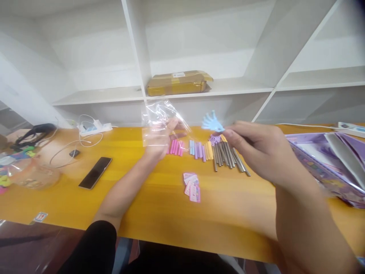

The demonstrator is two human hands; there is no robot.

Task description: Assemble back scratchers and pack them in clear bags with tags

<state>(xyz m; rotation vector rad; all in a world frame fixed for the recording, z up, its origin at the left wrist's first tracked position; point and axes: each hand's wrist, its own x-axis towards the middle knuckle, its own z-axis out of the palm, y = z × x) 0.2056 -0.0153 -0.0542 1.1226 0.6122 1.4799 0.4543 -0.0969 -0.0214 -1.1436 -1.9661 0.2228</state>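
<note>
In the head view, with the clock centred on the middle, a person is working over a yellow-brown table (142,213). Just off centre at nine o'clock, the left hand (161,140) is holding a clear plastic bag (151,123); glare is hiding whether the fingers are inside it or behind. At three o'clock, the right hand (256,148) is pinching a light-blue hand-shaped piece (212,122) between thumb and forefinger, the piece pointing away to two o'clock, above the table.

Beneath the hands, short tubes are lying in colour groups: pink tubes (176,147) beside the left hand, then blue tubes (192,147), purple tubes (199,150) and yellow-orange tubes (208,150). Metal rods (225,156) are lying in a pile at four o'clock, just beside the right fingertips. Small pink cards (192,187) are overlapping at six.

At eight o'clock a dark phone (96,173) is lying beyond the left forearm, and further out a clear orange-tinted container (35,173) is standing. A white power strip (95,129) is trailing cables at nine. At three, the right forearm is partly blocking a purple box (296,139). At twelve, a taped parcel (176,83) is resting on a white shelf (114,95).
</note>
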